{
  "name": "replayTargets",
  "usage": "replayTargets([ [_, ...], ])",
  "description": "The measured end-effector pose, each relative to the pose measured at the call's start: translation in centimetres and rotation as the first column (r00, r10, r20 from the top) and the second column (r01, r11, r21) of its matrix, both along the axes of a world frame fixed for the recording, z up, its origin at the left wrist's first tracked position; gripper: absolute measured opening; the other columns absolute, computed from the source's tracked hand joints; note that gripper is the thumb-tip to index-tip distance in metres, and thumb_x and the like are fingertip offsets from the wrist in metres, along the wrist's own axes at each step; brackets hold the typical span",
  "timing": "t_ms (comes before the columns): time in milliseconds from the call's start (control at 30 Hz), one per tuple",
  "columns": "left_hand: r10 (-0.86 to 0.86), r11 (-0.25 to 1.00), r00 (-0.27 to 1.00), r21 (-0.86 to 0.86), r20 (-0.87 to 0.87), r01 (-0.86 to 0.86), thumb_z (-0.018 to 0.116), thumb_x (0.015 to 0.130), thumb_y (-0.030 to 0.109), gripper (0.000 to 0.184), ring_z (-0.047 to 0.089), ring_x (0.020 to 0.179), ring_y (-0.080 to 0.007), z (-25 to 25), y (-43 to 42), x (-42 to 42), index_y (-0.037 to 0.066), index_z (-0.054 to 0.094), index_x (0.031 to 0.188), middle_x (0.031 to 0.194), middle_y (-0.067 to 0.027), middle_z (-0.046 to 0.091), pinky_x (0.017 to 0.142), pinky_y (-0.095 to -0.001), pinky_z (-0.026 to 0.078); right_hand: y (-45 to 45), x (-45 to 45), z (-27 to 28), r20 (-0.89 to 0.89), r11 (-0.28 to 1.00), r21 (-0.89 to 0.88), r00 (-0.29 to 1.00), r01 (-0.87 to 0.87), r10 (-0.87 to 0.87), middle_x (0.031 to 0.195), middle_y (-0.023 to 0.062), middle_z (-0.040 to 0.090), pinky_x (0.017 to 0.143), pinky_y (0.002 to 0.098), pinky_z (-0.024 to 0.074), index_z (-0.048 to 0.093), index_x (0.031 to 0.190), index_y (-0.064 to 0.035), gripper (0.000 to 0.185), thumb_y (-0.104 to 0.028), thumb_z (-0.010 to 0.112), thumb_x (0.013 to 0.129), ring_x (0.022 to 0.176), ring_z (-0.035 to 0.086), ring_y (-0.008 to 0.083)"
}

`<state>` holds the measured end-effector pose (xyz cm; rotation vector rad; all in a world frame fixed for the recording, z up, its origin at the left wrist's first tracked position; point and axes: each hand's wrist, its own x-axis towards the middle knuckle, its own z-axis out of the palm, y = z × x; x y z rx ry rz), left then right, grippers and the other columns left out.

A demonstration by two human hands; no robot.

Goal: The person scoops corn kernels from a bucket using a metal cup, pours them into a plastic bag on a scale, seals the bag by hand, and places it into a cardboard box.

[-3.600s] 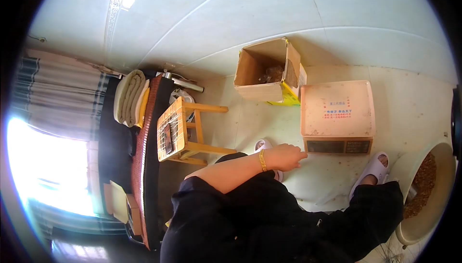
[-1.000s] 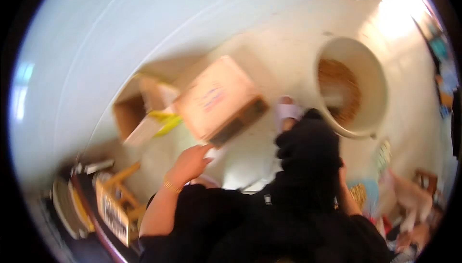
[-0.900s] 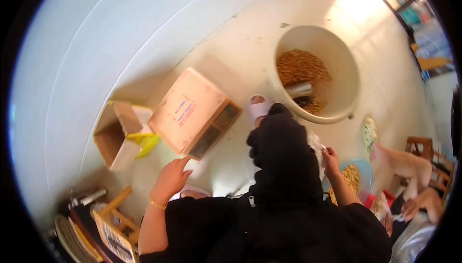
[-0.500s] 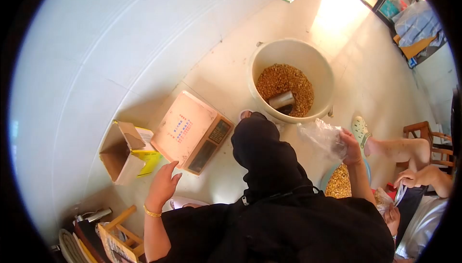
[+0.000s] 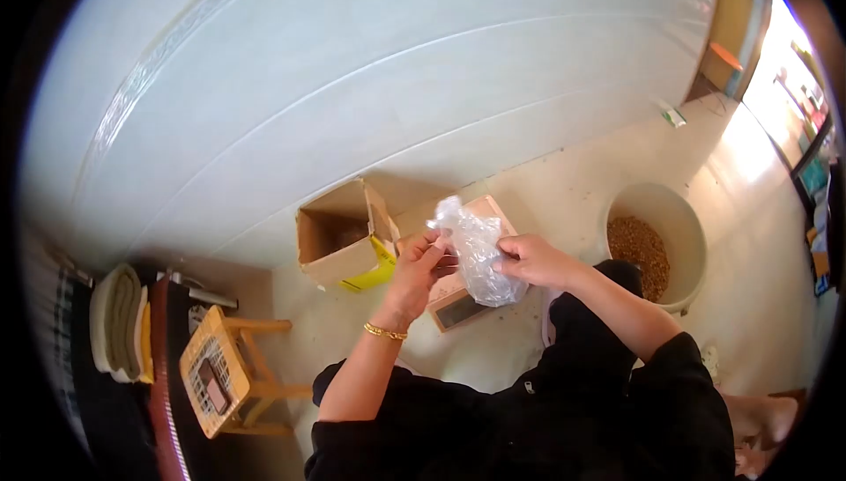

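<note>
A clear, crinkled plastic bag hangs between my two hands, above the scale. My left hand, with a gold bracelet at the wrist, pinches the bag's left edge. On its other side, my right hand grips the bag between thumb and fingers. No contents can be made out inside it. Beneath lies the flat electronic scale, largely covered by the bag and hands, its dark display strip facing me. An opened cardboard box with a yellow panel stands just left of the scale.
A large pale bucket of brown kernels stands at right. A wooden stool holding a phone is at lower left, near a rolled mat. The wall runs behind the box. Another person's leg shows at lower right.
My view has swung left. The bag, held only in my right hand before, has been brought over the scale, and my left hand has come up to grip it too.
</note>
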<state>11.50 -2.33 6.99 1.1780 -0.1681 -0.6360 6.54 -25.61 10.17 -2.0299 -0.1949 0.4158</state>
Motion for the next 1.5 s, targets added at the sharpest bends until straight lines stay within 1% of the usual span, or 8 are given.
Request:
replayTargets([
  [233, 0.286, 0.930, 0.957, 0.253, -0.038, -0.268, 0.056, 0.092, 0.027, 0.023, 0.052, 0.075, -0.0095, -2.1, 4.0, 0.7, 0.009, 0.054, 0.106, 0.082, 0.0018, 0.056, 0.072, -0.0262, 0.044, 2.9, 4.3, -4.8, -0.144, 0.947, 0.260, 0.962, -0.188, 0.231, 0.073, 0.0009, 0.054, 0.069, 0.0278, 0.0426, 0.055, 0.081, -0.0009, 0.013, -0.013, 0.058, 0.085, 0.073, 0.048, 0.0093],
  [400, 0.443, 0.896, 0.886, 0.032, -0.137, -0.443, 0.053, 0.092, 0.021, 0.012, 0.052, 0.074, -0.0114, -2.5, 5.9, 0.6, 0.009, 0.054, 0.090, 0.080, 0.0010, 0.055, 0.077, -0.0285, 0.044, 1.0, 6.3, -6.5, -0.295, 0.855, 0.212, 0.865, 0.474, -0.406, 0.080, 0.0026, 0.060, 0.064, 0.0330, 0.0450, 0.058, 0.088, -0.0025, 0.012, -0.015, 0.057, 0.087, 0.074, 0.056, 0.0134],
  [533, 0.581, 0.814, 0.807, 0.095, -0.105, -0.573, 0.052, 0.091, 0.014, 0.015, 0.053, 0.085, -0.0157, -0.7, 5.4, 0.0, 0.008, 0.050, 0.104, 0.094, -0.0043, 0.055, 0.082, -0.0324, 0.045, 0.7, 5.6, -6.4, -0.519, 0.695, 0.453, 0.799, 0.559, -0.304, 0.086, 0.0061, 0.062, 0.054, 0.0334, 0.0447, 0.058, 0.100, -0.0048, 0.017, -0.017, 0.051, 0.091, 0.074, 0.060, 0.0178],
  [667, 0.064, 0.784, 0.926, 0.556, 0.371, -0.277, 0.066, 0.081, 0.015, 0.063, 0.051, 0.105, -0.0249, -1.4, 2.5, -1.9, 0.007, 0.031, 0.133, 0.127, -0.0172, 0.039, 0.085, -0.0357, 0.046, 2.0, 4.7, -5.8, -0.609, 0.623, 0.491, 0.751, 0.609, -0.255, 0.088, 0.0064, 0.062, 0.054, 0.0345, 0.0470, 0.057, 0.102, -0.0044, 0.020, -0.019, 0.050, 0.092, 0.074, 0.061, 0.0185],
  [733, -0.160, 0.666, 0.627, 0.552, 0.763, -0.502, 0.066, 0.080, 0.015, 0.051, 0.056, 0.101, -0.0242, -3.8, 0.7, -3.1, 0.004, 0.043, 0.125, 0.119, -0.0203, 0.048, 0.080, -0.0342, 0.048, 2.6, 4.1, -5.5, -0.610, 0.632, 0.593, 0.791, 0.499, -0.051, 0.090, 0.0063, 0.061, 0.056, 0.0357, 0.0479, 0.056, 0.104, -0.0046, 0.024, -0.024, 0.051, 0.092, 0.073, 0.060, 0.0192],
  [933, 0.236, 0.810, 0.953, 0.504, 0.189, -0.300, 0.063, 0.085, 0.023, 0.025, 0.061, 0.058, -0.0234, -6.1, 1.5, -1.0, -0.002, 0.062, 0.084, 0.066, -0.0129, 0.061, 0.059, -0.0349, 0.049, 2.9, 3.6, -2.5, -0.510, 0.552, 0.744, 0.853, 0.376, 0.107, 0.093, 0.0089, 0.060, 0.065, 0.0333, 0.0496, 0.049, 0.117, -0.0046, 0.035, -0.028, 0.053, 0.091, 0.076, 0.060, 0.0200],
  [1133, -0.175, 0.584, 0.931, 0.795, 0.320, -0.163, 0.059, 0.089, 0.023, 0.026, 0.049, 0.057, -0.0094, -1.8, 1.7, -2.2, -0.003, 0.061, 0.086, 0.066, -0.0045, 0.057, 0.056, -0.0281, 0.044, 4.1, 2.2, -1.8, 0.511, 0.999, -0.043, 0.860, 0.013, 0.011, 0.119, 0.0123, 0.048, 0.087, 0.0366, 0.0458, 0.038, 0.134, -0.0129, 0.058, -0.014, 0.064, 0.081, 0.105, 0.052, 0.0274],
  [1500, 0.066, 0.760, 0.985, 0.631, 0.161, -0.154, 0.049, 0.090, 0.011, 0.035, 0.056, 0.059, -0.0113, -2.7, 3.6, -1.7, 0.000, 0.048, 0.124, 0.069, -0.0036, 0.057, 0.055, -0.0241, 0.047, 2.8, 3.3, -4.9, 0.554, 0.897, -0.356, 0.832, 0.262, -0.024, 0.090, 0.0162, 0.059, 0.067, 0.0419, 0.0479, 0.057, 0.100, -0.0041, 0.021, -0.005, 0.057, 0.079, 0.076, 0.060, 0.0350],
])
